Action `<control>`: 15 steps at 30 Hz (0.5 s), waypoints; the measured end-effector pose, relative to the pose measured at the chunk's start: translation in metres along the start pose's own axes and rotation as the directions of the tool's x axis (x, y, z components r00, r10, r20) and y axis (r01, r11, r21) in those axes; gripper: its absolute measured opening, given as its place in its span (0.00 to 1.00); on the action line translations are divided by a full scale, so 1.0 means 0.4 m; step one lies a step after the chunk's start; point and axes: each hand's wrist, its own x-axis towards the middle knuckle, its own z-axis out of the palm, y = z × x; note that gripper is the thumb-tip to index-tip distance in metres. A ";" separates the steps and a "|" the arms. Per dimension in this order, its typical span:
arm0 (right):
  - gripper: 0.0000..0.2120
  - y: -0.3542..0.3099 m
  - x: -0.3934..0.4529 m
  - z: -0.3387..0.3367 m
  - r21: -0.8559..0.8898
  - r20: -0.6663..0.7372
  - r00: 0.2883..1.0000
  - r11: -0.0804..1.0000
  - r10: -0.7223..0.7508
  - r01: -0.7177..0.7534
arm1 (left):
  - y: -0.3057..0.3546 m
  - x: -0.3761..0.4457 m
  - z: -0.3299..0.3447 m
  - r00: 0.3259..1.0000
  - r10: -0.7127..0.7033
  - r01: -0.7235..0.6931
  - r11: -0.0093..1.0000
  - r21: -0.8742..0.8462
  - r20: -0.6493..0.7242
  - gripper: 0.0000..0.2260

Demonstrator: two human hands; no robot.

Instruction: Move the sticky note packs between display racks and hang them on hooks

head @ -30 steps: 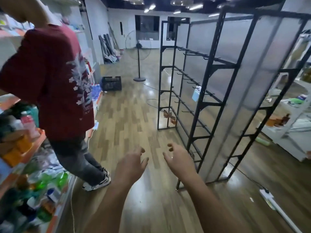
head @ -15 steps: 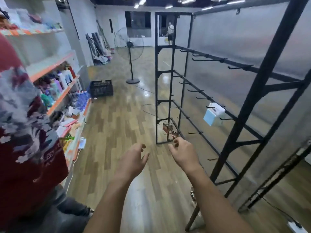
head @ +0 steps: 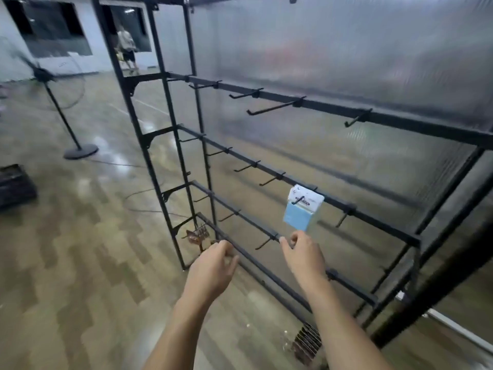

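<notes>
A blue sticky note pack (head: pixel 301 209) with a white header card hangs on a hook of the black display rack (head: pixel 330 105), on its second rail from the top. My right hand (head: pixel 301 255) is just below the pack, fingers loosely curled, holding nothing. My left hand (head: pixel 213 265) is stretched out further left at the same height, fingers relaxed and empty. Several bare black hooks (head: pixel 272 108) stick out from the rack's rails.
Small brown packs (head: pixel 197 235) hang low at the rack's far end, and more dark packs (head: pixel 306 343) hang near the floor by my right arm. A standing fan (head: pixel 61 113) and a black crate (head: pixel 16 185) are on the wooden floor to the left. A person (head: pixel 126 49) stands far back.
I have come much closer to the rack and turned right; the person in red and the shelves on the left are out of view. Both hands have risen towards the hanging blue pack.
</notes>
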 end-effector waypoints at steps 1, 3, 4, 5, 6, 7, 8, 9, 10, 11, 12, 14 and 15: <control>0.15 0.004 0.018 0.004 0.001 -0.037 0.998 0.999 0.045 -0.045 | -0.005 0.042 0.001 0.999 0.048 -0.049 0.999 0.017 0.020 0.07; 0.15 0.015 0.049 0.008 0.001 -0.106 0.987 0.993 0.120 -0.121 | -0.015 0.122 0.014 0.988 0.144 -0.143 0.990 -0.006 0.057 0.07; 0.15 0.021 0.062 0.011 -0.004 -0.134 0.978 0.987 0.159 -0.161 | -0.014 0.156 0.021 0.979 0.188 -0.187 0.982 -0.020 0.081 0.07; 0.16 0.026 0.074 0.015 0.000 -0.157 0.967 0.979 0.201 -0.203 | -0.011 0.186 0.027 0.969 0.225 -0.223 0.974 -0.029 0.102 0.08; 0.17 0.029 0.089 0.022 0.016 -0.178 0.953 0.970 0.243 -0.244 | -0.007 0.215 0.035 0.959 0.253 -0.251 0.967 -0.031 0.124 0.09; 0.19 0.026 0.105 0.028 0.040 -0.197 0.939 0.959 0.283 -0.280 | -0.006 0.244 0.043 0.951 0.278 -0.275 0.961 -0.036 0.139 0.10; 0.20 0.020 0.123 0.034 0.064 -0.221 0.923 0.949 0.317 -0.310 | -0.005 0.272 0.050 0.944 0.293 -0.289 0.956 -0.048 0.151 0.11; 0.21 0.016 0.143 0.039 0.087 -0.251 0.906 0.940 0.342 -0.331 | -0.005 0.302 0.059 0.938 0.306 -0.299 0.952 -0.069 0.161 0.12; 0.23 0.015 0.162 0.044 0.104 -0.279 0.889 0.931 0.364 -0.349 | -0.004 0.331 0.067 0.933 0.314 -0.303 0.949 -0.088 0.174 0.12; 0.25 0.014 0.180 0.047 0.103 -0.305 0.873 0.924 0.382 -0.369 | -0.005 0.359 0.077 0.929 0.326 -0.312 0.944 -0.103 0.176 0.12; 0.26 0.013 0.196 0.051 0.089 -0.317 0.859 0.915 0.402 -0.395 | -0.007 0.385 0.087 0.923 0.342 -0.326 0.939 -0.112 0.177 0.11; 0.25 0.011 0.220 0.057 0.072 -0.318 0.848 0.903 0.423 -0.424 | -0.011 0.423 0.098 0.907 0.381 -0.363 0.923 -0.125 0.181 0.11; 0.24 0.012 0.230 0.063 0.073 -0.326 0.848 0.905 0.419 -0.419 | -0.013 0.441 0.102 0.897 0.402 -0.383 0.915 -0.129 0.183 0.10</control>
